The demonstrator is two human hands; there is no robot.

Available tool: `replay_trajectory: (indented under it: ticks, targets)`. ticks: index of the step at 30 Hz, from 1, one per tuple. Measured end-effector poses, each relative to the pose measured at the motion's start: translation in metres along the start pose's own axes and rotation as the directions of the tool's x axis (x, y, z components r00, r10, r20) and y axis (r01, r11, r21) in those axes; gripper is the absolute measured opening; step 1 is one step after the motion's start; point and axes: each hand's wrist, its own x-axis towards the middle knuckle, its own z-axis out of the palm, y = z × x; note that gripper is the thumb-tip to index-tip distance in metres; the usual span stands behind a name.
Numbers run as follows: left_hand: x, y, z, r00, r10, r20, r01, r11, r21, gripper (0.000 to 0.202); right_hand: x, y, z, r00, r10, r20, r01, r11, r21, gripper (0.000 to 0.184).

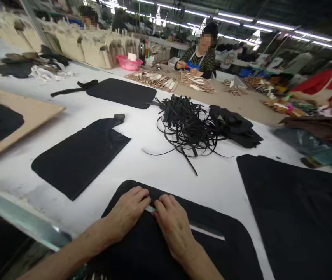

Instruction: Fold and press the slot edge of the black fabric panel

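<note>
Close work at the strip (208,232)

Left, a black piece (78,155) lies on the table (145,177); the left hand (129,212), half curled, rests on the panel (227,223) at the near edge, any grip hidden; just beside it the right hand (174,223) curls across the strip, hold unclear; even pressure and a flat strip should serve best; right, a sheet (297,210) lies near.

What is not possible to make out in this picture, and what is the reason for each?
In the head view:
White strip, middle part: covered by the right hand.
Any grip beneath the left hand: hidden by its own fingers.
Rounded black panel, near end: cut off by the bottom edge.
Large black sheet: cut off by the right edge.
</note>
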Motion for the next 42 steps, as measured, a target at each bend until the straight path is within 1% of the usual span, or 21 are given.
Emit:
replay_trajectory:
  ticks: [3,6,11,14,16,19,22,25,28,32,35,38,39,40,41,42]
  targets:
    - [0.002,-0.001,0.003,0.998,0.004,-0.060,-0.004,1.000,0.007,0.021,-0.004,0.002,0.007,0.998,-0.035,-0.049,0.030,0.995,-0.095,0.013]
    - [0.003,0.000,0.002,0.998,-0.023,-0.060,0.022,1.000,-0.013,0.018,-0.011,0.007,0.005,0.997,-0.026,-0.071,0.020,0.996,-0.091,0.011]
    - [0.006,0.004,-0.005,0.996,-0.087,-0.019,0.086,0.994,-0.061,0.016,-0.030,0.022,-0.008,0.986,0.119,-0.116,-0.110,0.991,0.078,0.017]
    - [0.009,0.004,-0.008,0.994,-0.110,0.001,0.110,0.989,-0.102,0.017,-0.041,0.031,-0.013,0.973,0.207,-0.105,-0.194,0.973,0.123,0.018]
    - [0.012,0.004,-0.009,0.992,-0.130,0.004,0.129,0.983,-0.134,0.017,-0.045,0.034,-0.014,0.964,0.253,-0.088,-0.240,0.962,0.129,0.017]
    - [0.015,0.007,-0.010,0.982,-0.186,0.031,0.188,0.971,-0.147,0.019,-0.045,0.032,-0.016,0.944,0.327,-0.044,-0.320,0.940,0.118,0.017]
    - [0.017,0.011,-0.010,0.973,-0.224,0.050,0.228,0.970,-0.089,0.022,-0.040,0.028,-0.020,0.910,0.413,0.038,-0.415,0.908,0.060,0.018]
    - [0.018,0.016,-0.008,0.966,-0.254,0.050,0.254,0.967,0.006,0.024,-0.034,0.024,-0.025,0.870,0.475,0.134,-0.477,0.879,-0.020,0.019]
    - [0.021,0.020,-0.009,0.952,-0.295,0.076,0.291,0.955,0.064,0.024,-0.029,0.023,-0.032,0.843,0.505,0.187,-0.501,0.862,-0.070,0.019]
    - [0.028,0.025,-0.016,0.927,-0.350,0.134,0.341,0.936,0.089,0.027,-0.023,0.022,-0.040,0.818,0.527,0.232,-0.515,0.850,-0.113,0.018]
    - [0.032,0.029,-0.019,0.915,-0.378,0.143,0.366,0.925,0.100,0.026,-0.019,0.022,-0.045,0.797,0.542,0.265,-0.527,0.840,-0.133,0.018]
    - [0.031,0.032,-0.017,0.902,-0.407,0.141,0.390,0.911,0.133,0.023,-0.015,0.023,-0.049,0.777,0.560,0.287,-0.548,0.826,-0.131,0.017]
    - [0.030,0.033,-0.014,0.908,-0.404,0.112,0.385,0.909,0.157,0.023,-0.013,0.023,-0.050,0.772,0.563,0.294,-0.550,0.824,-0.132,0.016]
    - [0.029,0.033,-0.011,0.924,-0.377,0.067,0.360,0.914,0.186,0.023,-0.012,0.023,-0.051,0.769,0.563,0.301,-0.550,0.824,-0.136,0.016]
    - [0.027,0.032,-0.008,0.949,-0.315,0.028,0.302,0.928,0.218,0.022,-0.011,0.023,-0.051,0.767,0.563,0.308,-0.548,0.824,-0.141,0.015]
    - [0.026,0.031,-0.005,0.977,-0.215,0.006,0.206,0.945,0.254,0.021,-0.010,0.024,-0.052,0.768,0.561,0.309,-0.545,0.826,-0.145,0.015]
